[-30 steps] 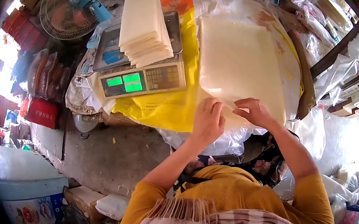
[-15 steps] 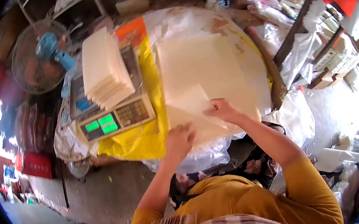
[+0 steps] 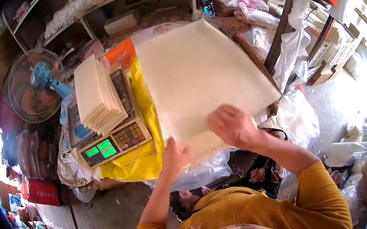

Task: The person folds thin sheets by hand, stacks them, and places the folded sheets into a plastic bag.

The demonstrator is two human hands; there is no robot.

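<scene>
A large, thin cream sheet (image 3: 201, 75) covers most of the table before me, over more cream sheets (image 3: 205, 146) whose lower part shows at the near side. My left hand (image 3: 175, 156) is closed at the near left corner, fingers pinched on the sheet's edge. Curled and slightly blurred, my right hand (image 3: 231, 126) grips the near edge to the right. To the left, a stack of folded cream sheets (image 3: 98, 95) rests on a digital scale (image 3: 116, 143) with lit green displays.
Yellow plastic (image 3: 141, 124) lies between scale and sheets. A blue fan (image 3: 41, 77) stands behind the scale at left. Clear plastic (image 3: 208, 168) hangs at the table's near edge. A phone (image 3: 208, 7) stands at the back, near bagged goods (image 3: 258, 13).
The large cream sheet now spreads further back and right, its turned-over near corner no longer visible. My right hand has shifted slightly toward me; the whole view has tilted.
</scene>
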